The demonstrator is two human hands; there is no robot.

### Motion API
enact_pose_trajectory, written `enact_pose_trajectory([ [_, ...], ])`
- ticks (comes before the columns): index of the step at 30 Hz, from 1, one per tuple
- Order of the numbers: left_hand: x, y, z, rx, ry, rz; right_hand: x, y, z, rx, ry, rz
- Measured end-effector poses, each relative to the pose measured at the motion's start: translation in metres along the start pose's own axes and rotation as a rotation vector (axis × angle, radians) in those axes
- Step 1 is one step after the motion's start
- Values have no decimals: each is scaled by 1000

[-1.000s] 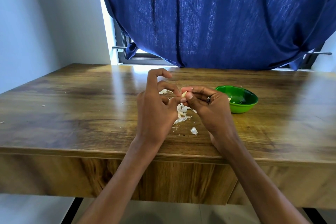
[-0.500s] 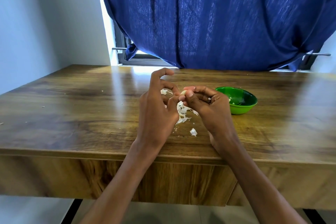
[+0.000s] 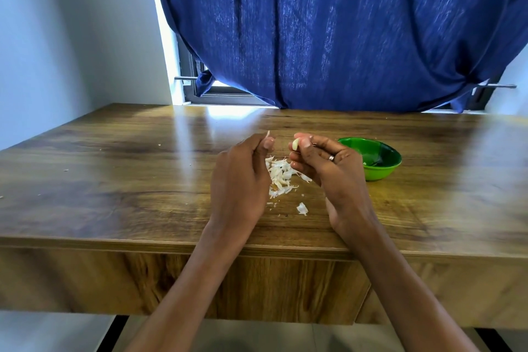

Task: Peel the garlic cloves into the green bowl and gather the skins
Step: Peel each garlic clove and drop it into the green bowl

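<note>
1. The person's right hand (image 3: 328, 168) is pinching a small pale peeled garlic clove (image 3: 295, 144) between thumb and fingertips, holding it up above the brown wood-grain table (image 3: 114, 180).
2. A silver ring (image 3: 331, 157) is showing on one finger of that hand.
3. The left hand (image 3: 238, 177) is hovering just to the left, fingers curled, nipping a thin whitish sliver of garlic skin (image 3: 268, 134) at its fingertips.
4. The two hands are sitting apart, a narrow gap between them, not touching each other.
5. A loose heap of white papery garlic skins (image 3: 280, 177) is lying on the table below and between the hands.
6. One separate white skin flake (image 3: 302, 208) is resting nearer the front edge, a little apart from the heap.
7. The round glossy green bowl (image 3: 383, 171) is standing on the table just to the right of the right hand; something pale is lying inside it, but I cannot tell what.
8. A dark blue gathered curtain (image 3: 343, 28) is hanging behind the far edge of the table.
9. Tiny pale crumbs are dotting the left part of the table.
</note>
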State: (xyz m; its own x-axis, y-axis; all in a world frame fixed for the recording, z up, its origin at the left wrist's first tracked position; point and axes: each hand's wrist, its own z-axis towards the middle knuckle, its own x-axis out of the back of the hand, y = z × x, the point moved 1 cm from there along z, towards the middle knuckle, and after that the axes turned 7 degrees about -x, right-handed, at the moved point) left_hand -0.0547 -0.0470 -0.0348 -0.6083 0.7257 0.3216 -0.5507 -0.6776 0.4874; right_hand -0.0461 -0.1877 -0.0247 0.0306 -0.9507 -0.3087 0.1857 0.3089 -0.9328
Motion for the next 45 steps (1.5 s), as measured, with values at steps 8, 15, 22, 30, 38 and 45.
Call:
enact_pose_trajectory([
  [8, 3, 2, 2, 26, -62, 129, 2, -4, -3, 64, -5, -94],
  [15, 0, 1, 6, 0, -100, 58, 38, -48, 16, 215, 140, -603],
  [22, 1, 1, 2, -2, -100, -67, 88, -66, 63, 145, 216, -1202],
  [30, 1, 2, 2, 73, -29, -182, 94, -75, 75, 107, 215, -1456],
  [38, 5, 4, 5, 128, 42, -133, 91, -86, 67, 267, 273, -1378],
  [45, 17, -30, 18, 53, -3, -61, 58, -89, 55, 416, 166, -1139],
])
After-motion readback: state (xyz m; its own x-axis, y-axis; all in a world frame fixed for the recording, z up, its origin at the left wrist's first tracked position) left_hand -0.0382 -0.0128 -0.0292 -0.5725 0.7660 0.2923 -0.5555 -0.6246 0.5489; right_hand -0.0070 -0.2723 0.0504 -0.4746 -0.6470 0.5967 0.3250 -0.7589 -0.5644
